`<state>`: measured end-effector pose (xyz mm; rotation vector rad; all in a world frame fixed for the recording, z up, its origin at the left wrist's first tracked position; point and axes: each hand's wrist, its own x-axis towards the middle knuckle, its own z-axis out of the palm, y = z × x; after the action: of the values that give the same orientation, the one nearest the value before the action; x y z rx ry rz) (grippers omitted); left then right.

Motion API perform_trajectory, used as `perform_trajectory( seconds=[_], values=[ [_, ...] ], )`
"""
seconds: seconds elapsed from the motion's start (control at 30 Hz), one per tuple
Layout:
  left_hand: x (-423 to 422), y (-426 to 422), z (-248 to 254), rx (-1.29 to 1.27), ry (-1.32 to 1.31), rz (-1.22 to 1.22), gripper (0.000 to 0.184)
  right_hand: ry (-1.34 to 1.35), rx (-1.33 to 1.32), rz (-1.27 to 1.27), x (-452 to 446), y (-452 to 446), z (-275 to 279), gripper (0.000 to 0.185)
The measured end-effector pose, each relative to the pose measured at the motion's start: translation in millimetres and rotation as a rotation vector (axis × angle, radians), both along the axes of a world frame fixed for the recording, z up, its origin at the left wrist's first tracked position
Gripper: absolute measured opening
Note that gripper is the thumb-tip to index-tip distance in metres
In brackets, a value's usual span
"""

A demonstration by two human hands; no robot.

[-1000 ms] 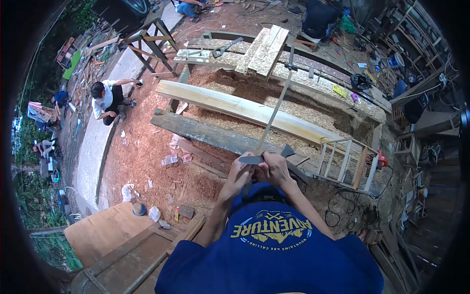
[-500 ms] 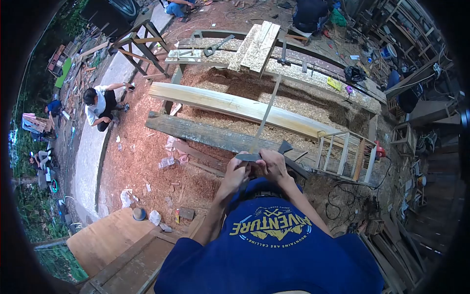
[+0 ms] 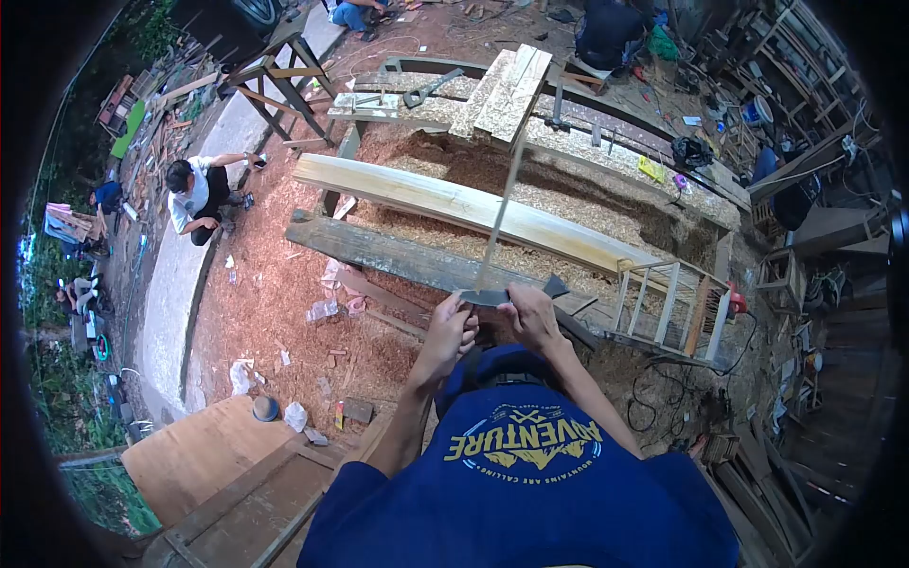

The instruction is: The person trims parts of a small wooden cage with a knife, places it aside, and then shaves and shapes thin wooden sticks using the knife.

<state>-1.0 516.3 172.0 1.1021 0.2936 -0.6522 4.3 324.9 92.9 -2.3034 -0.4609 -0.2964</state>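
Observation:
My right hand (image 3: 532, 318) is closed around the handle end of a knife, whose dark blade (image 3: 485, 298) points left. Curled fingers show on my left hand (image 3: 447, 339), beside the blade's tip; what they hold is hidden. A long thin wooden strip (image 3: 502, 210) runs from the blade away over the planks, and its near end is not visible past the blade. Below the strip lie a grey weathered beam (image 3: 388, 254) and a pale planed beam (image 3: 417, 192).
A slatted wooden frame (image 3: 667, 308) stands at the right. A handsaw (image 3: 431, 87) and boards (image 3: 512, 93) lie on the far beams. One person (image 3: 197, 197) squats at the left, and others sit farther off. A plywood sheet (image 3: 204, 461) is at lower left.
The strip's far end has swung left. My left hand has shifted slightly left and down from the blade, its fingers now more visible. My right hand still holds the knife.

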Motion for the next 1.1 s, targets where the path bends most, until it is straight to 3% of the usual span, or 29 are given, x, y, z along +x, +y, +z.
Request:
perform_trajectory(
  seconds=[0.13,0.43,0.53,0.63,0.83,1.1],
  values=[
    [-2,5,13,-0.067,-0.027,0.094,0.018,0.089,-0.008,0.014,2,6,32,0.042],
    [5,11,4,-0.084,-0.069,0.039,0.012,0.213,0.135,-0.044,-9,10,47,0.029],
    [6,12,8,-0.171,-0.002,0.096,0.009,0.194,0.180,0.020,-3,1,43,0.026],
    [12,13,8,-0.176,0.003,0.097,0.010,0.105,0.059,0.059,1,-5,43,0.024],
    [13,5,8,-0.147,0.008,0.133,0.009,-0.062,-0.027,-0.094,2,4,47,0.028],
    [11,7,-2,-0.184,0.078,0.169,0.008,-0.105,-0.099,-0.090,8,6,25,0.035]
  ],
)
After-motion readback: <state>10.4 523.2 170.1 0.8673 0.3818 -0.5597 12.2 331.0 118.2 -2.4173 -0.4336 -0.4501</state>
